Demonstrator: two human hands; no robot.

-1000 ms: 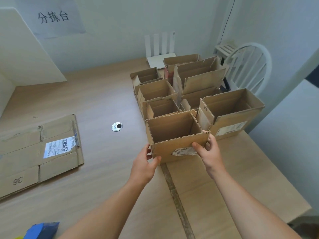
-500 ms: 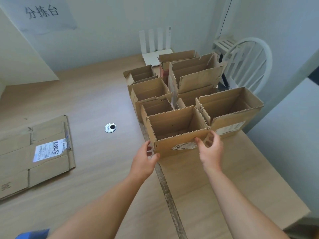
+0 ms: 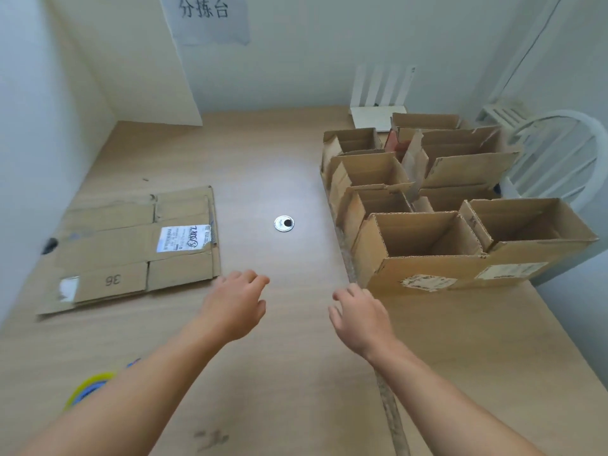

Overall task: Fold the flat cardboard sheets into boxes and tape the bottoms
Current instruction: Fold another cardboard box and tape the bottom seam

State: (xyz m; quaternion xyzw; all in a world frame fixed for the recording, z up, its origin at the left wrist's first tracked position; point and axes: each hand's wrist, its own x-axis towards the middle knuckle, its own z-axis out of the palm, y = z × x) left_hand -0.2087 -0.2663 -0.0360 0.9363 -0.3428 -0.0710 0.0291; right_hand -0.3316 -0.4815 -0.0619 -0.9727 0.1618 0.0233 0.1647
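Note:
Flat cardboard sheets [image 3: 131,255] lie stacked at the left of the wooden table, one with a white label and "36" on it. Several folded open boxes stand grouped at the right; the nearest box [image 3: 424,258] has a torn label on its front. My left hand [image 3: 235,306] hovers over the table's middle, fingers apart, holding nothing, just right of the flat stack. My right hand [image 3: 358,315] is also empty with spread fingers, just left of the nearest box's front corner and apart from it. A yellow tape roll [image 3: 87,386] shows beside my left forearm.
A round metal grommet [image 3: 284,223] sits in the wooden table [image 3: 296,373] between sheets and boxes. A white chair [image 3: 559,159] stands behind the boxes at the right. A white slatted item [image 3: 378,100] rests at the back wall. The table's right edge runs near the boxes.
Both hands have let go of the nearest box and pulled back to the left. The view has swung left, bringing the flat sheets and tape roll further in.

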